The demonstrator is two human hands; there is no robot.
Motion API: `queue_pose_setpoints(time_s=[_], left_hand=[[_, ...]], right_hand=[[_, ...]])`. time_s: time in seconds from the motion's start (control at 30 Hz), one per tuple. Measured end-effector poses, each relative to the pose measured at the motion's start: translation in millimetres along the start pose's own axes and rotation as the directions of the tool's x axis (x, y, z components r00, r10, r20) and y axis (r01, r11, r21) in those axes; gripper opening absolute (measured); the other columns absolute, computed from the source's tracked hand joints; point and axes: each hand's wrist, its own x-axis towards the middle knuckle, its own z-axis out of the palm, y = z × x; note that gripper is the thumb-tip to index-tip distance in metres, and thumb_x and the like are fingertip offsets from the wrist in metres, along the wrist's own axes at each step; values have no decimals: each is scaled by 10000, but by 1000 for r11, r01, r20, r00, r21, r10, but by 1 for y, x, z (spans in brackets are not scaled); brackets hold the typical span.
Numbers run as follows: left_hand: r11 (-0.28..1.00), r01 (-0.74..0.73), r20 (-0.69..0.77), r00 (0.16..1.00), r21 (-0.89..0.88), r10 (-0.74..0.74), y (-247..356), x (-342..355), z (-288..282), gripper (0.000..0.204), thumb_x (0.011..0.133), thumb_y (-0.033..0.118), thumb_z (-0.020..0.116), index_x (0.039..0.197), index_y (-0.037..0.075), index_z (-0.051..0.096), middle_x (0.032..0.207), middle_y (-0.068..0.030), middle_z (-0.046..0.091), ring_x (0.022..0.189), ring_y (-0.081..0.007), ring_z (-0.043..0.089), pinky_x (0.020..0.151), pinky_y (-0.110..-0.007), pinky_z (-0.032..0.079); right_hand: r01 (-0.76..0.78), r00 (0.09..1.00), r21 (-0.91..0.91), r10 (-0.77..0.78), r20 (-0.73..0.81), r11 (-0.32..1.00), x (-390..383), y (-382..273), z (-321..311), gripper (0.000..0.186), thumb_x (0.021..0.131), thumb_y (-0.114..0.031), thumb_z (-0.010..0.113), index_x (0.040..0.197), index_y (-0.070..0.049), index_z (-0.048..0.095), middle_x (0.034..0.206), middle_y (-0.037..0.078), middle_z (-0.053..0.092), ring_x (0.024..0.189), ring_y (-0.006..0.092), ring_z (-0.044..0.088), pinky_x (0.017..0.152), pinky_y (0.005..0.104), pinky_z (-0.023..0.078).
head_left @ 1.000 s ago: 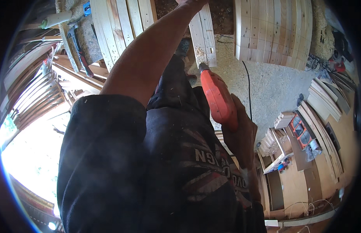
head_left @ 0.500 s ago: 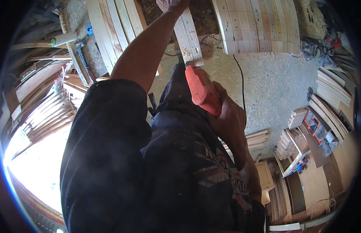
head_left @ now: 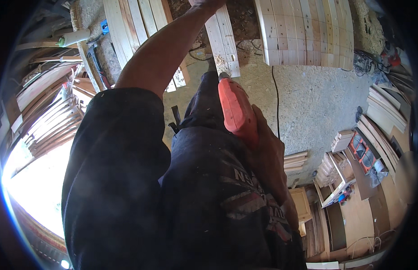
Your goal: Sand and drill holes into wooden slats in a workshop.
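Observation:
An orange power drill [head_left: 238, 108] is gripped by my right hand [head_left: 265, 144], its fingers wrapped round the rear of the body. The drill's nose meets the near end of a narrow pair of pale wooden boards [head_left: 220, 36]; wood shavings lie on them beside it. Whether the bit is inside the wood is hidden. My left arm reaches far forward, and my left hand [head_left: 208, 3] is over the far part of those boards at the top edge of the view. Its fingers are cut off by the frame.
Slatted wooden panels stand left [head_left: 132, 27] and right [head_left: 308, 33] of the boards. A black cable [head_left: 276, 99] runs over the dusty floor. Timber stacks [head_left: 384, 130] and a wooden crate [head_left: 337, 177] are at the right. Bright light enters at lower left.
The boards, panels and drill appear slightly further right in the view. My right hand still holds the drill at the boards' near end, and my left hand stays at the far part.

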Motion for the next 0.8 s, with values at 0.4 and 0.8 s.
queue_pose_setpoints(time_s=[0.4,0.8], left_hand=[[997,-15,-11,1000,-72,15,-4,-2,3,977,935,570,626,1663,122,153,1633,-384,175,1391,-508,427,1037,-539,488],[996,-33,-21,999,-80,31,-5,-3,4,1005,924,491,645,1674,139,76,1618,-409,190,1382,-523,435,1006,-551,501]], right_hand=[[-42,957,275,118,-265,961,-55,-24,-11,804,827,-202,856,1494,-13,448,1269,264,686,1179,383,695,951,468,569],[-50,947,132,89,-308,990,-47,-21,-6,731,869,-205,772,1492,-8,444,1227,270,698,1140,417,705,935,472,569]])
